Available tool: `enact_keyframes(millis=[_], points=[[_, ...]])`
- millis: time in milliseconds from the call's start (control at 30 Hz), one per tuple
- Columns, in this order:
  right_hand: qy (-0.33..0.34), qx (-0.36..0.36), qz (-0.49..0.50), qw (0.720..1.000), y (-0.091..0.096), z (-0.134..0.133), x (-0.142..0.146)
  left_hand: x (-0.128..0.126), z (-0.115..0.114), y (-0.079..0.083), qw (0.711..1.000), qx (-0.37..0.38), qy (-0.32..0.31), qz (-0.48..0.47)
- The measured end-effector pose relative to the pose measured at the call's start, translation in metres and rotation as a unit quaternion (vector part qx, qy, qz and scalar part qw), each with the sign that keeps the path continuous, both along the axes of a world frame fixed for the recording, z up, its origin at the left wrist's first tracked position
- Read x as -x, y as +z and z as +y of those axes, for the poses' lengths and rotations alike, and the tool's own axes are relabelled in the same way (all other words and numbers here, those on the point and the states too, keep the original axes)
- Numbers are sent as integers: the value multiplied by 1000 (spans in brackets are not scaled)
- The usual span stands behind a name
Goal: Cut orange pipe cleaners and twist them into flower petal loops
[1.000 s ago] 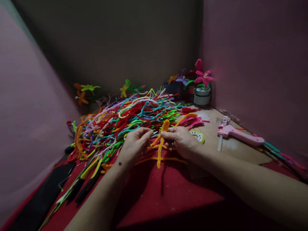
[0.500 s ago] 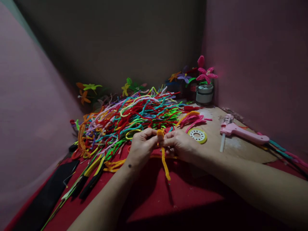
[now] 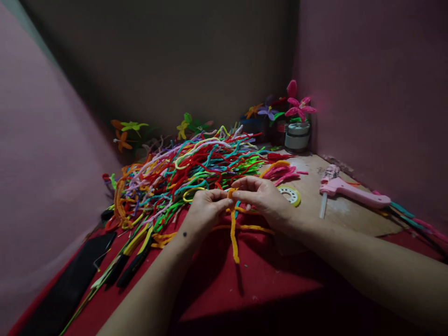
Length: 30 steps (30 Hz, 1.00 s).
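Two Hands, One Orange Stem, Dead Centre

And here we are in the middle of the frame, my two hands nearly meeting over an orange fuzzy stem (image 3: 234,239)! My left hand (image 3: 205,210) has it pinched between thumb and forefinger near the top — a narrow, tight hold. My right hand (image 3: 269,198) comes in from the other side, thumb and fingertips drawn close together at the stem's upper end; whether they actually grip it, I cannot tell. The long end dangles below my fingers, hanging over the red cloth (image 3: 280,275) in the lower middle.

Just behind that tail, another orange strand (image 3: 257,227) lies across the cloth, and what a crowd beyond it! A great tangled pile of coloured stems (image 3: 210,158) fills the centre of the frame, red, turquoise, green and lilac all in a heap. Right beside my right hand, partly covered by it, sits a yellow-rimmed reel (image 3: 297,196).

Over on the right of the frame, a pink glue gun (image 3: 350,189) rests on the brown board (image 3: 360,219), a clear stick (image 3: 322,205) poking from it. Lower left — yellow-and-black handles (image 3: 136,261), next to a flat black object (image 3: 66,284). And up at the back, right of centre, a pink flower (image 3: 300,108) tops a pale pot (image 3: 297,139).
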State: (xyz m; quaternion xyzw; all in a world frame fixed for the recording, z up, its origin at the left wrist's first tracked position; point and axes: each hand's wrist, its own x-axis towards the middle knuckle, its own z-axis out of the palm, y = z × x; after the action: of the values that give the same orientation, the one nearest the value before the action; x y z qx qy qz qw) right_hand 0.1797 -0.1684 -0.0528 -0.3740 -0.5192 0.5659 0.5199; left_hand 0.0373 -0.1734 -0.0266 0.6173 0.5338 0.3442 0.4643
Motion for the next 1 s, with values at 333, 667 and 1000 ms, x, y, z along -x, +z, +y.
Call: enact_keyframes(millis=[333,667,1000], points=[[-67,-67,-123,988,2,1,-2,-4,-4,1,1000,-17,-18,18],[-83,3,-102,991,-1,1,1,-9,-2,-20,975,-183,39,119],[-75,-38,-67,994,-4,0,2,-16,-5,-26,971,-202,73,101]])
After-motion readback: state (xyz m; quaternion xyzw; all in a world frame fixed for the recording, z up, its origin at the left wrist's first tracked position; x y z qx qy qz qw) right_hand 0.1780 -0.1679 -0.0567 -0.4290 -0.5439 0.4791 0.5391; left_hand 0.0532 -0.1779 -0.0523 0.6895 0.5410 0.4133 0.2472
